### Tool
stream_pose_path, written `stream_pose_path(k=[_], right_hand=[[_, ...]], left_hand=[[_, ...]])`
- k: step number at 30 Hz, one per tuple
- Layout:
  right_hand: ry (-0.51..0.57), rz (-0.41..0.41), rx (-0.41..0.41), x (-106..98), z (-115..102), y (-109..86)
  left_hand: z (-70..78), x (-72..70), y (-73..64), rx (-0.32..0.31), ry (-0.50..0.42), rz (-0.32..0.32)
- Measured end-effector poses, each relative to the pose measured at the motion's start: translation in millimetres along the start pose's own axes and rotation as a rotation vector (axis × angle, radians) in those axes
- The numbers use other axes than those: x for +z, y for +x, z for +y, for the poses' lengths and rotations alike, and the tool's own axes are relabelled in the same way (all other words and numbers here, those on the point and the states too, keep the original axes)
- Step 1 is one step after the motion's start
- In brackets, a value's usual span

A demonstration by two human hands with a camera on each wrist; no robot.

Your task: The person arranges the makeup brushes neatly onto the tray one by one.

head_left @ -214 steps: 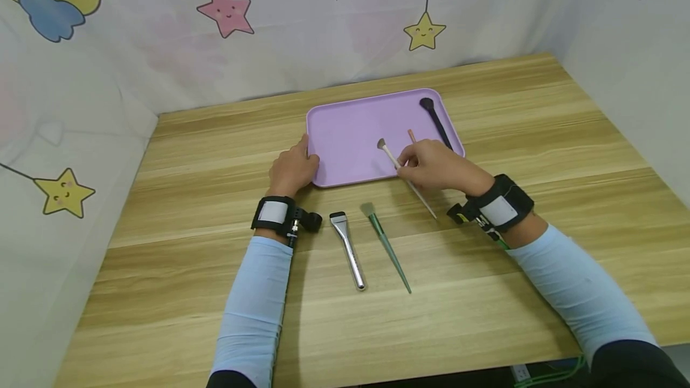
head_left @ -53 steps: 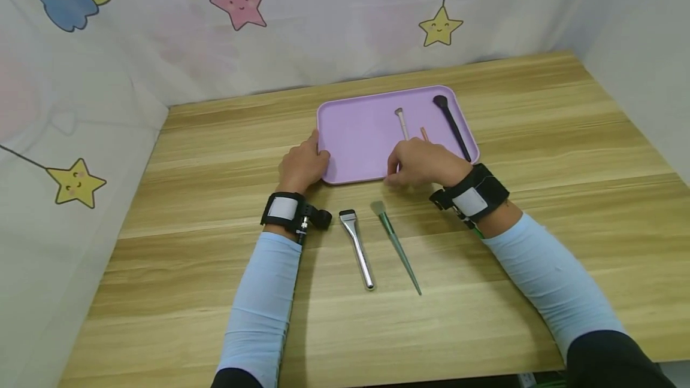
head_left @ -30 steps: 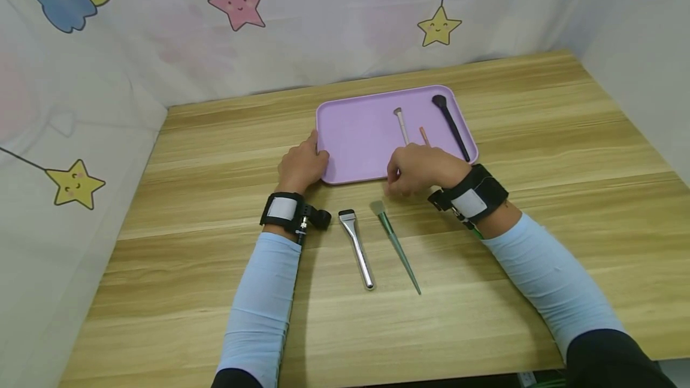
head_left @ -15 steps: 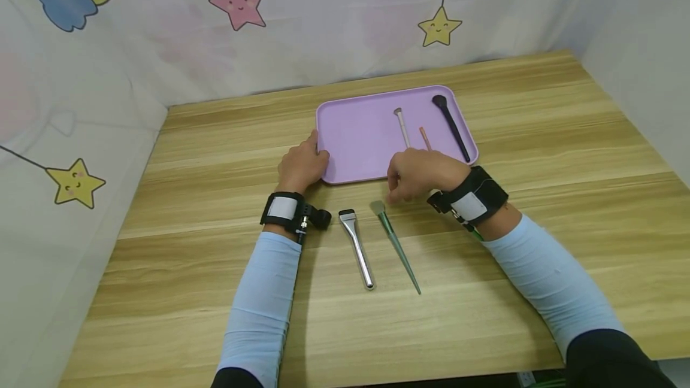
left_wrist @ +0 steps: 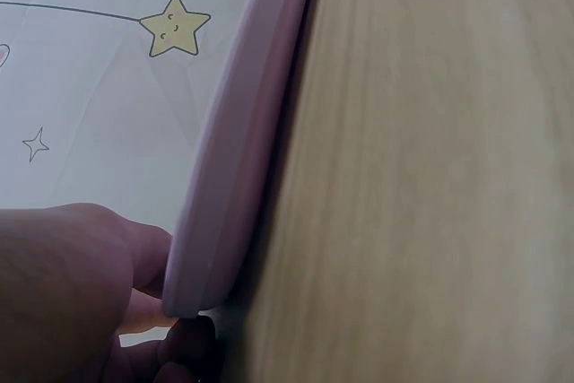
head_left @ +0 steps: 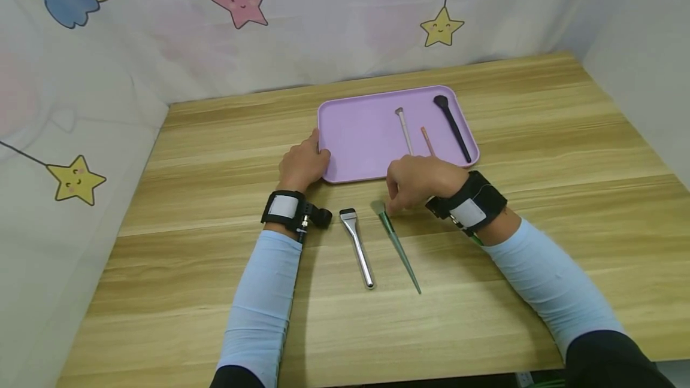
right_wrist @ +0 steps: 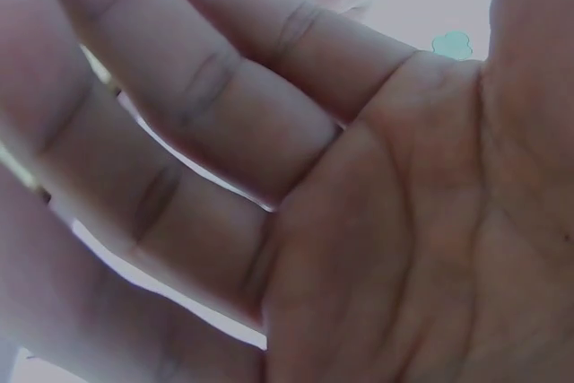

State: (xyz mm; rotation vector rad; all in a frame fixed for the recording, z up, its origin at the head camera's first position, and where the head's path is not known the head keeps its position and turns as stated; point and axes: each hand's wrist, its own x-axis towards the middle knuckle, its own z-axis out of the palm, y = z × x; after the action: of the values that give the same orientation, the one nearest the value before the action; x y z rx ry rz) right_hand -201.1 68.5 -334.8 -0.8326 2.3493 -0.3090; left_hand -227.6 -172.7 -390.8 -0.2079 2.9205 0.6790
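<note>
My left hand (head_left: 303,164) holds the near left corner of a purple tray (head_left: 345,154); the left wrist view has the thumb and fingers about the tray (left_wrist: 238,150) corner. My right hand (head_left: 417,181) hovers in front of the tray, fingers bent downward, fingertips right beside the bristle end of a green makeup brush (head_left: 400,250) on the table. In the right wrist view the palm (right_wrist: 359,239) and loosely curved fingers show nothing held. Left of the green brush lies a silver-handled flat makeup brush (head_left: 360,253) with black bristles.
On the tray's right half lie a black makeup brush (head_left: 453,127), a thin orange-brown stick-like brush (head_left: 427,139) and a white-handled brush (head_left: 404,127), the latter partly behind the right hand. A patterned cloth wall (head_left: 323,52) borders the wooden table (head_left: 215,154).
The white brush, earlier in my right hand, now lies on the tray. My right hand has let go and drawn nearer to me, to the green brush. The left hand stays on the tray.
</note>
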Motion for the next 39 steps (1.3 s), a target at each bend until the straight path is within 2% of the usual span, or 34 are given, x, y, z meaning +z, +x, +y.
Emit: stream_pose_path(k=[19, 33, 39], right_hand=[[-0.078, -0.029, 0.055, 10.8, -15.9, -2.2], [-0.128, -0.075, 0.058, 17.9, -23.5, -0.4], [-0.154, -0.069, 0.021, 19.7, -24.7, -0.4]], left_hand=[[-1.2, 0.7, 1.6, 0.003, 0.001, -0.005], [-2.3, 1.5, 2.3, 0.003, -0.006, -0.001], [-1.7, 1.1, 1.3, 0.001, -0.005, 0.001]])
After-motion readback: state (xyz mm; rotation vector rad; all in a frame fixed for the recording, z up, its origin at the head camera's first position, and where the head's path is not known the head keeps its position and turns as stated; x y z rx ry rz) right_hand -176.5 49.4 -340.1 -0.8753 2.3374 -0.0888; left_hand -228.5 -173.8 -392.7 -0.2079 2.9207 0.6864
